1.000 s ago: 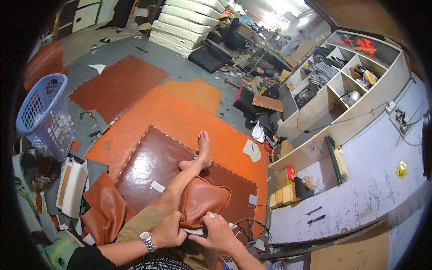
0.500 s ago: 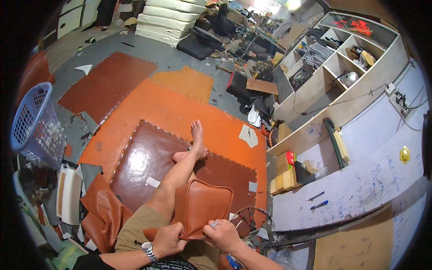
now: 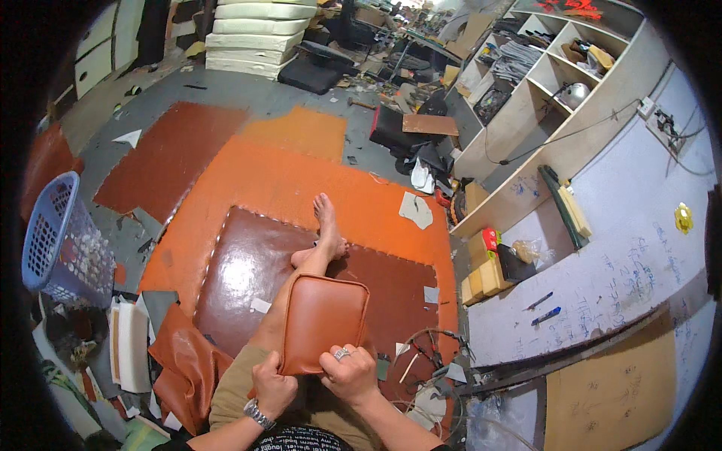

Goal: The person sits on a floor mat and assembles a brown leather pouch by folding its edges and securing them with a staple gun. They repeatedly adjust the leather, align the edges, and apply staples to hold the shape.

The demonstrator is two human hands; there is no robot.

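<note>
A brown leather cushion cover (image 3: 326, 323) with rounded corners and a piped edge stands up over my lap, its broad face toward me. My left hand (image 3: 274, 385), with a metal watch on the wrist, is closed on its lower left corner. My right hand (image 3: 349, 372), wearing a ring, grips its lower right edge in a fist. Both hands hide the lower edge. What fills the cover cannot be seen. Beneath it my bare leg (image 3: 289, 301) stretches out over a glossy brown leather sheet (image 3: 244, 259).
A blue plastic basket (image 3: 53, 248) stands at the left, with crumpled brown leather (image 3: 188, 368) and a white foam block (image 3: 134, 346) nearer me. Orange sheeting (image 3: 301, 173) covers the floor. On the right are a wooden shelf unit (image 3: 519, 180), two pens (image 3: 545, 316) and tangled cables (image 3: 421, 353).
The cushion cover has shifted slightly left and up in the picture and now shows a smoother, fuller face. Both hands still grip its lower edge. My view has tilted a little.
</note>
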